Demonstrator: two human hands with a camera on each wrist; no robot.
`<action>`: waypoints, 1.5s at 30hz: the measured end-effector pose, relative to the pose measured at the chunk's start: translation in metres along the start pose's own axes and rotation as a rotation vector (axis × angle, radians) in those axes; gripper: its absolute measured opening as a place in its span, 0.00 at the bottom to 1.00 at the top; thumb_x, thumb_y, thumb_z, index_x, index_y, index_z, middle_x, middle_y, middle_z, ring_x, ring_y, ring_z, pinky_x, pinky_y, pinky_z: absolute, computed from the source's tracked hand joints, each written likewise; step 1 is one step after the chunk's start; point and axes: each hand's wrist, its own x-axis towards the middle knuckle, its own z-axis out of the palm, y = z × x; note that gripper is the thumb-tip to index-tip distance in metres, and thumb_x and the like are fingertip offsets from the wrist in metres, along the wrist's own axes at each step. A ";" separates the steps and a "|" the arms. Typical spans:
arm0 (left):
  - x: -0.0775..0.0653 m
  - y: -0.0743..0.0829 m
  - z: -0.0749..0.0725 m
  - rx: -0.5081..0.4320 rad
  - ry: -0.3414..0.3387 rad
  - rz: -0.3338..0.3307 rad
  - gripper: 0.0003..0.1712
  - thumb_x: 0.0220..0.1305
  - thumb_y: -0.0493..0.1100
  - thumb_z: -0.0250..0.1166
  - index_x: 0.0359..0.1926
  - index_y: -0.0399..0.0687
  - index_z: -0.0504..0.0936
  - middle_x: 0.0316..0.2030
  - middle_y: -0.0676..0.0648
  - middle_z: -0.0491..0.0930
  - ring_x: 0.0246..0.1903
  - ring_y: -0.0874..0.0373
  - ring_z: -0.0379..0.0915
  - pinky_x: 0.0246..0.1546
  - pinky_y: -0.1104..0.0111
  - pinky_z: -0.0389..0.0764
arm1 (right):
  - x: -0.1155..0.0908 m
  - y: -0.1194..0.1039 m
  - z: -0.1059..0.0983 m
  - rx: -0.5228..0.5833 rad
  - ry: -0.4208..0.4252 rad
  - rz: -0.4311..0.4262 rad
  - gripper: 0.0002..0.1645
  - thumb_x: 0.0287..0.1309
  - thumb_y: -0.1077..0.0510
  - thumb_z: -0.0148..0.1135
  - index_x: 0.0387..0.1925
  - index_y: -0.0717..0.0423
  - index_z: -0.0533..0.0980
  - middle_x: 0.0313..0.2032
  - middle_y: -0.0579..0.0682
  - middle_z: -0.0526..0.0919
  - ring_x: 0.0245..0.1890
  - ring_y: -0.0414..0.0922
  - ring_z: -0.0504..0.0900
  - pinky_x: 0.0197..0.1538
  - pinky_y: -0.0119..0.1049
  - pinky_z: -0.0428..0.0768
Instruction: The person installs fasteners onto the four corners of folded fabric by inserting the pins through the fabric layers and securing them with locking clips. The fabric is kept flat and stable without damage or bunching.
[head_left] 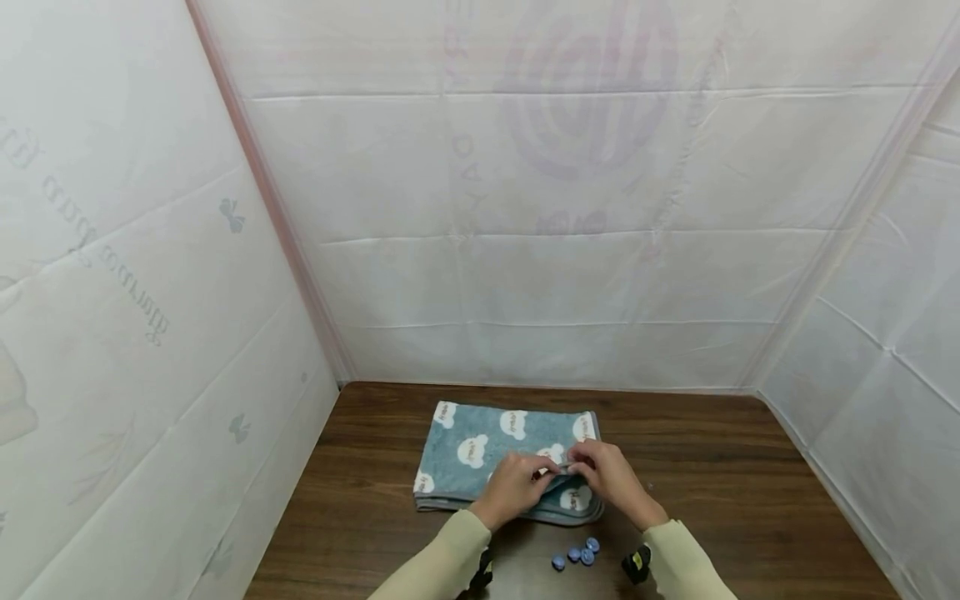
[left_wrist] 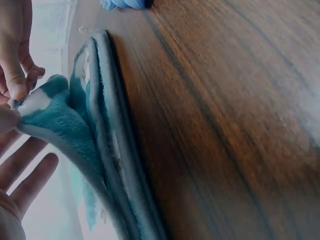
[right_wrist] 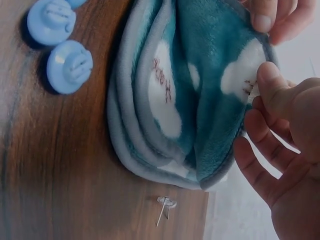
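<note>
A folded teal fleece blanket [head_left: 457, 421] with grey edging and white cloud-like patches lies on the table. Along its near right part, my left hand [head_left: 512, 487] pinches the raised edge of the top layer between thumb and forefinger. My right hand [head_left: 613, 479] pinches the same edge just to the right, the fingertips close together. In the right wrist view the lifted layer [right_wrist: 215, 125] stands away from the layers below. Whether anything small sits between the fingertips is hidden. In front of the blanket lie several round blue plastic clips [head_left: 587, 556].
A small clear piece with thin metal prongs [right_wrist: 166, 202] lies on the wood beside the blanket's right corner. The brown wooden table [head_left: 360, 467] is enclosed by white sheet walls [head_left: 540, 283] at the back and both sides.
</note>
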 end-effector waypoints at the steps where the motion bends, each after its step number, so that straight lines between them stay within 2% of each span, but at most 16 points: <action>1: 0.000 0.001 -0.001 0.013 0.004 0.006 0.05 0.59 0.40 0.64 0.37 0.53 0.83 0.34 0.57 0.82 0.30 0.76 0.72 0.29 0.82 0.73 | 0.000 0.001 -0.001 0.001 0.000 -0.006 0.07 0.50 0.60 0.67 0.29 0.45 0.77 0.27 0.36 0.74 0.24 0.32 0.69 0.25 0.32 0.74; 3: -0.001 0.003 -0.003 0.045 0.018 0.020 0.05 0.58 0.41 0.64 0.37 0.53 0.84 0.37 0.55 0.82 0.36 0.72 0.73 0.36 0.79 0.75 | 0.000 0.003 -0.002 -0.003 -0.002 -0.016 0.08 0.50 0.60 0.67 0.29 0.45 0.77 0.27 0.36 0.74 0.25 0.31 0.70 0.25 0.32 0.75; 6: -0.003 0.006 -0.005 0.084 0.049 0.050 0.04 0.56 0.41 0.66 0.34 0.53 0.84 0.42 0.52 0.81 0.41 0.67 0.73 0.40 0.74 0.76 | -0.001 0.005 -0.004 -0.005 -0.010 -0.017 0.08 0.49 0.62 0.67 0.28 0.46 0.77 0.27 0.36 0.74 0.25 0.32 0.70 0.25 0.32 0.75; 9: -0.005 0.009 -0.005 0.105 0.059 0.065 0.04 0.54 0.43 0.68 0.32 0.56 0.83 0.43 0.53 0.78 0.41 0.65 0.70 0.40 0.70 0.75 | -0.002 0.008 -0.006 -0.012 -0.015 -0.014 0.07 0.48 0.62 0.68 0.27 0.48 0.78 0.26 0.36 0.74 0.24 0.32 0.69 0.24 0.32 0.73; 12: -0.008 0.013 -0.005 0.092 0.046 0.090 0.05 0.52 0.45 0.69 0.33 0.58 0.82 0.40 0.56 0.76 0.38 0.66 0.67 0.39 0.69 0.74 | -0.004 0.009 -0.007 -0.012 -0.010 -0.015 0.07 0.48 0.62 0.68 0.27 0.47 0.77 0.26 0.36 0.74 0.23 0.32 0.68 0.23 0.32 0.73; 16: -0.013 0.021 -0.005 0.008 -0.041 0.129 0.11 0.53 0.48 0.69 0.38 0.54 0.82 0.36 0.57 0.76 0.34 0.68 0.70 0.37 0.77 0.73 | -0.006 0.010 -0.008 -0.015 -0.009 0.003 0.09 0.49 0.61 0.67 0.28 0.44 0.77 0.27 0.36 0.74 0.24 0.31 0.69 0.24 0.32 0.73; 19: -0.019 0.025 -0.003 -0.022 -0.128 0.152 0.17 0.53 0.50 0.69 0.44 0.52 0.81 0.38 0.56 0.78 0.37 0.69 0.73 0.38 0.81 0.73 | -0.006 0.010 -0.009 -0.024 -0.021 0.024 0.09 0.49 0.60 0.67 0.28 0.42 0.76 0.27 0.34 0.74 0.24 0.31 0.70 0.25 0.32 0.74; 23: -0.025 0.031 0.004 0.017 -0.234 0.190 0.23 0.55 0.54 0.67 0.51 0.53 0.79 0.47 0.54 0.78 0.45 0.69 0.71 0.46 0.78 0.72 | -0.008 0.011 -0.010 -0.045 -0.050 0.040 0.09 0.49 0.59 0.67 0.26 0.41 0.76 0.26 0.33 0.73 0.24 0.31 0.70 0.25 0.32 0.74; 26: -0.026 0.037 0.011 0.053 -0.304 0.247 0.25 0.59 0.56 0.63 0.56 0.53 0.76 0.53 0.51 0.75 0.51 0.66 0.68 0.50 0.74 0.70 | -0.010 0.012 -0.010 -0.052 -0.063 0.039 0.08 0.50 0.59 0.67 0.26 0.42 0.76 0.26 0.34 0.74 0.24 0.31 0.70 0.25 0.31 0.74; 32: -0.025 0.044 0.024 0.086 -0.451 0.370 0.27 0.66 0.53 0.56 0.64 0.52 0.68 0.62 0.47 0.67 0.60 0.61 0.59 0.59 0.71 0.62 | -0.011 0.015 -0.011 -0.045 -0.059 0.015 0.08 0.51 0.59 0.67 0.27 0.41 0.76 0.27 0.34 0.74 0.24 0.30 0.70 0.25 0.31 0.75; 36: -0.026 0.047 0.029 0.126 -0.564 0.400 0.26 0.69 0.52 0.51 0.66 0.54 0.65 0.65 0.49 0.62 0.63 0.62 0.52 0.61 0.72 0.56 | -0.011 0.015 -0.013 -0.045 -0.064 0.003 0.08 0.51 0.58 0.67 0.27 0.40 0.76 0.27 0.33 0.74 0.24 0.30 0.69 0.25 0.31 0.74; 39: -0.027 0.048 0.033 0.162 -0.609 0.405 0.25 0.70 0.51 0.49 0.66 0.56 0.64 0.65 0.51 0.62 0.64 0.63 0.51 0.61 0.72 0.55 | -0.011 0.015 -0.014 -0.041 -0.067 -0.002 0.08 0.52 0.58 0.66 0.27 0.40 0.76 0.27 0.33 0.74 0.24 0.30 0.69 0.25 0.31 0.74; 45: -0.032 0.049 0.039 0.214 -0.617 0.412 0.22 0.71 0.51 0.48 0.63 0.56 0.68 0.62 0.53 0.67 0.61 0.64 0.55 0.60 0.73 0.58 | -0.012 0.015 -0.014 -0.042 -0.069 0.019 0.06 0.51 0.57 0.66 0.27 0.41 0.77 0.27 0.33 0.75 0.25 0.30 0.70 0.25 0.31 0.75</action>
